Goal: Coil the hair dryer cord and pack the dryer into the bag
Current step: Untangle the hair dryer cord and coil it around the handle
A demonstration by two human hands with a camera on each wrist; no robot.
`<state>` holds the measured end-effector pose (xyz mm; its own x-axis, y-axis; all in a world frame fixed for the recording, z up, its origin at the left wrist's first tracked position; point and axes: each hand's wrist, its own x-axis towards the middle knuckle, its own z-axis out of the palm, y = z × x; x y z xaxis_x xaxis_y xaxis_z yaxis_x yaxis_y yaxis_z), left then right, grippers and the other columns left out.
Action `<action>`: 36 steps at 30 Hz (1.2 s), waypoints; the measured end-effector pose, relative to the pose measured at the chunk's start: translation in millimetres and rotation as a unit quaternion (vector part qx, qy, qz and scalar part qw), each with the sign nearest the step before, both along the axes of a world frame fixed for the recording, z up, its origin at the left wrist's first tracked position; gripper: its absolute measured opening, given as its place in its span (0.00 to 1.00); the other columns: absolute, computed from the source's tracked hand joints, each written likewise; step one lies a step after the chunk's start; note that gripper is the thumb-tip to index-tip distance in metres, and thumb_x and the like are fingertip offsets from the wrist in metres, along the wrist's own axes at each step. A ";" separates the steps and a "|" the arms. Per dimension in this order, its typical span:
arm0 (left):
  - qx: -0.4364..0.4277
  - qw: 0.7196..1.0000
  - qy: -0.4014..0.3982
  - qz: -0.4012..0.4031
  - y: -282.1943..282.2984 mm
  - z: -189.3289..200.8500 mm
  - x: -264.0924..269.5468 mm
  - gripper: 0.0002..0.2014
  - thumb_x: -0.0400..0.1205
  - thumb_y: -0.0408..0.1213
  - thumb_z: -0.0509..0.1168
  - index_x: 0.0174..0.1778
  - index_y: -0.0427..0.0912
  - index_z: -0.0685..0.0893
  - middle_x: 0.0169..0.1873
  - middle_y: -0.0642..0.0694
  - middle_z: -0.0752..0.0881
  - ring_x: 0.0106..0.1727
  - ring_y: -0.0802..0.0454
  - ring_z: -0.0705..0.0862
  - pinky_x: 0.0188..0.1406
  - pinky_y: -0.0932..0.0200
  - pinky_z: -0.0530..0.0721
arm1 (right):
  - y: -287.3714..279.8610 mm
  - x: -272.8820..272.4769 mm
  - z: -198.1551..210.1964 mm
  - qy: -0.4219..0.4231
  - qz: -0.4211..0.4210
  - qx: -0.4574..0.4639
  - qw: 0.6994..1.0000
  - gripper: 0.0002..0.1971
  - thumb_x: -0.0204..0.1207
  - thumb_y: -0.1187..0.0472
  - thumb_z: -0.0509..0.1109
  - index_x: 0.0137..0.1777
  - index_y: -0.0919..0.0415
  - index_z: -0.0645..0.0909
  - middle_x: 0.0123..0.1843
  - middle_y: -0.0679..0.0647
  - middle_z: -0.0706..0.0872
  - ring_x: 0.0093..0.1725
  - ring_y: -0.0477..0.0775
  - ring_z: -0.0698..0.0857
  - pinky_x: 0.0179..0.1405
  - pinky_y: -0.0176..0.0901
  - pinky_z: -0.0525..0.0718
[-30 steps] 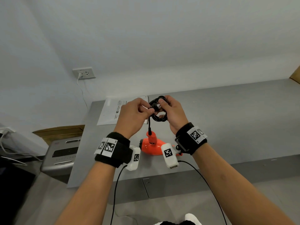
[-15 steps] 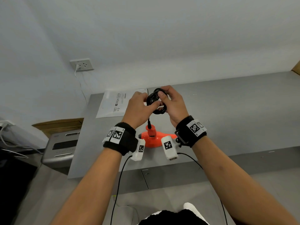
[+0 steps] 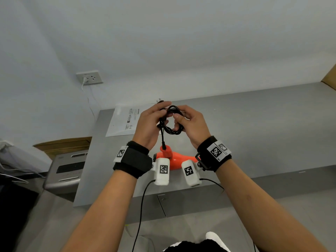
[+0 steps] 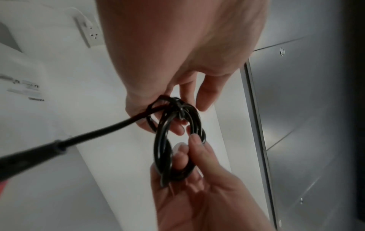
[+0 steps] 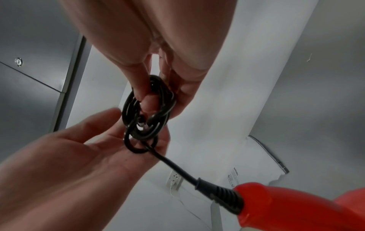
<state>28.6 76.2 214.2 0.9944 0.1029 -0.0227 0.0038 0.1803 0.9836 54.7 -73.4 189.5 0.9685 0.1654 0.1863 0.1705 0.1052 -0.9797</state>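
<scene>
The orange hair dryer (image 3: pixel 177 158) lies on the grey table (image 3: pixel 254 124) just below my wrists, its handle end (image 5: pixel 276 207) pointing up. Its black cord (image 3: pixel 171 122) rises from the handle into a small coil held above the table between both hands. My right hand (image 3: pixel 179 118) holds the coil (image 5: pixel 148 109) with fingers through the loops and the thumb outside. My left hand (image 3: pixel 161 113) pinches the cord (image 4: pixel 173 136) at the coil's left side, and the plug's prongs stick out past its fingertips. The white printed plastic bag (image 3: pixel 125 120) lies flat behind my left hand.
A wall socket (image 3: pixel 89 78) with a white cable sits on the wall at left. A grey machine (image 3: pixel 67 168) and a cardboard box (image 3: pixel 61 144) stand left of the table. More cardboard (image 3: pixel 330 77) shows at the far right. The table ends at a front edge (image 3: pixel 181 193) near my forearms.
Both hands have stayed on the coil. My left hand has moved up over the coil's top left with the plug end, which earlier sat in the coil's middle.
</scene>
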 end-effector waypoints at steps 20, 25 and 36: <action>0.277 0.956 -0.083 0.058 4.9 4.3 6.2 0.26 0.83 0.30 0.68 0.76 0.56 0.77 0.67 0.52 0.77 0.47 0.47 0.94 0.54 0.43 0.92 | -2.9 -8.2 -7.5 -0.112 -0.128 -0.209 0.963 0.20 0.78 0.62 0.71 0.70 0.51 0.81 0.57 0.50 0.83 0.47 0.46 0.85 0.48 0.34 0.80; 0.227 0.972 -0.060 0.028 -19.4 -0.9 2.4 0.25 0.84 0.31 0.66 0.77 0.53 0.79 0.70 0.52 0.82 0.50 0.50 0.92 0.60 0.49 0.91 | 4.4 -11.0 -10.3 -0.155 -0.043 -0.325 0.932 0.30 0.79 0.56 0.68 0.82 0.44 0.69 0.63 0.50 0.79 0.52 0.53 0.83 0.58 0.52 0.85; 0.291 0.953 -0.044 -0.077 -30.5 -59.0 -10.8 0.36 0.85 0.33 0.67 0.82 0.74 0.66 0.70 0.53 0.80 0.55 0.55 0.90 0.59 0.66 0.85 | -58.1 23.0 -47.3 -0.120 -0.141 -0.416 0.890 0.16 0.84 0.62 0.61 0.66 0.48 0.83 0.48 0.51 0.85 0.49 0.59 0.85 0.47 0.56 0.85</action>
<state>17.9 45.7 155.3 0.9942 -0.0740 0.0785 -0.1014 -0.3922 0.9142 77.7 -131.5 142.2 0.9420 0.1001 0.3203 0.2906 -0.7207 -0.6294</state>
